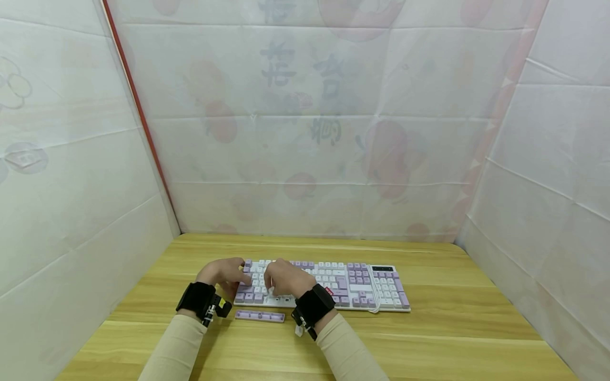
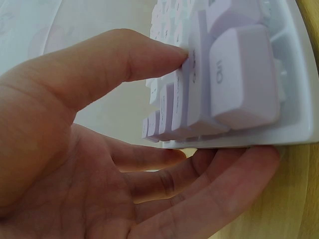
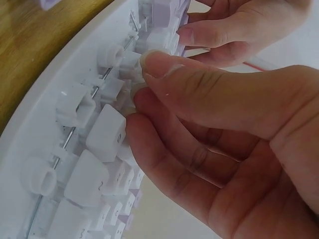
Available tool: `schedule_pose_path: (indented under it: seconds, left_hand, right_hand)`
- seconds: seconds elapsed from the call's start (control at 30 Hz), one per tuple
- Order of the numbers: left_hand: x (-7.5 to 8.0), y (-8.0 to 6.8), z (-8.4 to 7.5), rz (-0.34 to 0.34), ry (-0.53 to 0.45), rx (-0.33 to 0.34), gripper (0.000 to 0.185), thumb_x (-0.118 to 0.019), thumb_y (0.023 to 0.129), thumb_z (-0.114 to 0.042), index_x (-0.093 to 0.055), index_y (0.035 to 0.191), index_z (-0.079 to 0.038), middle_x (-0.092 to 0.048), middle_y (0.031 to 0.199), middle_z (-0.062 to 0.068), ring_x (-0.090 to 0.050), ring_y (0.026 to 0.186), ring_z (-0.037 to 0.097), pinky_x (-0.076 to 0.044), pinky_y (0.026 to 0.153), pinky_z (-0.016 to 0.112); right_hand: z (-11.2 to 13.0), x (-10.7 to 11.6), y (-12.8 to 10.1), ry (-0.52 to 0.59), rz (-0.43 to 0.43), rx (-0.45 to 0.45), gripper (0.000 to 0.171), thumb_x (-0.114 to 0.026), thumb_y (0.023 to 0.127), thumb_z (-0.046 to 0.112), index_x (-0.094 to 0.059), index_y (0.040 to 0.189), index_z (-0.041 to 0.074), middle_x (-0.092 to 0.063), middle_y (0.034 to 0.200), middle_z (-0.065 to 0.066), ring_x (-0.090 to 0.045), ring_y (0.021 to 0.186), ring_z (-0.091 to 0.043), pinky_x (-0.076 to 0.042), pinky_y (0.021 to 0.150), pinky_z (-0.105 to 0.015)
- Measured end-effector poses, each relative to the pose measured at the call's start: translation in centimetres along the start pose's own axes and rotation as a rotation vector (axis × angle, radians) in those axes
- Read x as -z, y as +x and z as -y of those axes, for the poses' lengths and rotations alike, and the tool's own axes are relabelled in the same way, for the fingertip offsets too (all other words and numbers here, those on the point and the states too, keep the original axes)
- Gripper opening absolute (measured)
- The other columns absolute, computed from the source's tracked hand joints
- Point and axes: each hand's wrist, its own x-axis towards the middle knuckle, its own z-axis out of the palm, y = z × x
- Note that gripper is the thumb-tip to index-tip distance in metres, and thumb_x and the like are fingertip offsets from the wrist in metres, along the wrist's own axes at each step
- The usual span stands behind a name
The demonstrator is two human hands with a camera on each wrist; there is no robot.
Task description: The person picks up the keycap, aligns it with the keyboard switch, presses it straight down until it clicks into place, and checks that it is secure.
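On the bench, inside white sheeted walls:

Bench (image 1: pixel 457 338): pale wood grain, carrying everything below.

Keyboard (image 1: pixel 333 278): white with purple and white keys, lying flat near the bench middle, long axis running left to right across the view; cable looped over its right part.

Open slot (image 3: pixel 75 107): along the near row, bare white stems and a thin metal wire showing where the long key is off; right under the right fingertips.

Loose long key (image 1: pixel 259 316): purple bar on the wood just in front of the keyboard's left part, parallel to it, between the two wrists; closer to the left wrist, touched by neither.

Left hand (image 1: pixel 223 274): at the keyboard's left end, grip clasping that edge, thumb (image 2: pixel 149 57) pressed on top of the end keys, fingers (image 2: pixel 209 174) curled beneath the case.

Right hand (image 1: pixel 285 279): over the left-centre keys, grip pinched; thumb and fingers (image 3: pixel 164 134) bunched at a small white piece on the bare row, too hidden to tell exactly what.

Key direction: slot lies straight beyond the loose key, same left-right axis.
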Motion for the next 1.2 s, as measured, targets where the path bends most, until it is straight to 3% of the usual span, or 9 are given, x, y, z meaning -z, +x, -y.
schedule_pose_path:
  seconds: [1.2]
  left_hand:
    - [0.06,0.18,0.17,0.006,-0.008,-0.012,0.07,-0.069,0.082,-0.019,-0.034,0.139,0.004,-0.062,0.099,0.015,-0.066,0.082,0.024,-0.059,0.067,0.04]
  right_hand:
    - [-0.28,-0.08,0.14,0.027,-0.037,0.036,0.015,-0.078,0.075,0.004,-0.075,0.083,0.016,-0.069,0.085,0.004,-0.057,0.07,-0.002,-0.048,0.06,-0.015]
